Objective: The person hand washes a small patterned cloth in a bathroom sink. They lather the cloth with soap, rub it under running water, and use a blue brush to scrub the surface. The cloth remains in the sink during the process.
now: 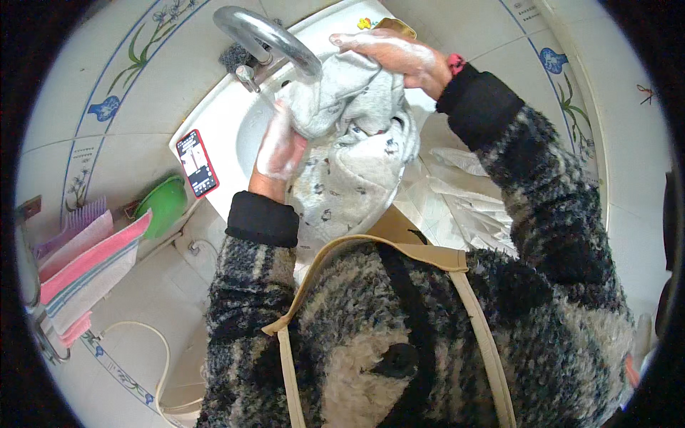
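A light grey fabric garment with small dark printed figures lies bunched in the white washbasin. Its lower part drapes over the basin's front edge. White suds coat both hands. My left hand grips the left side of the bunched cloth, the fingers partly hidden behind it. My right hand holds the upper right folds, thumb and fingers pointing left. Just above the cloth curves a chrome faucet spout, with its small handle to the left.
A smartphone with a lit screen rests on the basin's left rim. Behind the faucet sits a dark scrubbing pad. A green plastic basin and pink-and-white towels hang at left. White fabric lies low at right.
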Motion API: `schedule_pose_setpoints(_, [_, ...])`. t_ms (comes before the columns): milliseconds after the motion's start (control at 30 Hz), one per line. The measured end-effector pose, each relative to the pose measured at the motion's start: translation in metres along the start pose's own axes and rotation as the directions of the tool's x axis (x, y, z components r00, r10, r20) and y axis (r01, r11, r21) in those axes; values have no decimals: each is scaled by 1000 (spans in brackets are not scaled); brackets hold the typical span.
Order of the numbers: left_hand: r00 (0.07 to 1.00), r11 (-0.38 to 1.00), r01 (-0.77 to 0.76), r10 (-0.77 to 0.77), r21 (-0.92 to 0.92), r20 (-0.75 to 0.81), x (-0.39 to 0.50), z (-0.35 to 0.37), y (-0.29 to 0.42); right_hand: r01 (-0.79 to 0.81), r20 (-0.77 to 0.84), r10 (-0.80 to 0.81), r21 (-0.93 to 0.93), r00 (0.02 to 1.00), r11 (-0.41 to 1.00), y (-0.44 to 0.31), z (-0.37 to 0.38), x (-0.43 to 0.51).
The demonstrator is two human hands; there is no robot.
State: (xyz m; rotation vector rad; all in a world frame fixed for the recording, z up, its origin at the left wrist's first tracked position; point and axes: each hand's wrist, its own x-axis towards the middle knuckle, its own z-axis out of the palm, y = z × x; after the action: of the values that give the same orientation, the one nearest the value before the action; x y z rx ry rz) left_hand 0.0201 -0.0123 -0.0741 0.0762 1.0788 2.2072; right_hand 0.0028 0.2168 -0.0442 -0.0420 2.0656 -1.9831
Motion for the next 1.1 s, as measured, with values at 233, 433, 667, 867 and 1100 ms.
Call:
schedule_pose_setpoints(233, [985,885,-11,89,465,-146,20,-4,19,-174,128,143,280,982,944,-47,-29,-16])
schedule_pose_setpoints(433, [987,962,-42,82,268,-137,20,-13,16,91,240,-3,-355,971,930,19,-41,-25])
schedule_pose_setpoints(667, [892,958,-38,161,286,-422,31,-11,-51,265,-206,-458,-587,865,765,66,7,-24])
schedule_pose_setpoints(867, [917,985,-149,170,85,-360,46,3,-50,-14,-471,-308,-565,827,825,45,102,-41])
schedule_pose_setpoints(1100, [930,908,138,18,396,-366,21,29,-65,-315,-527,-176,-709,832,631,36,71,-19])
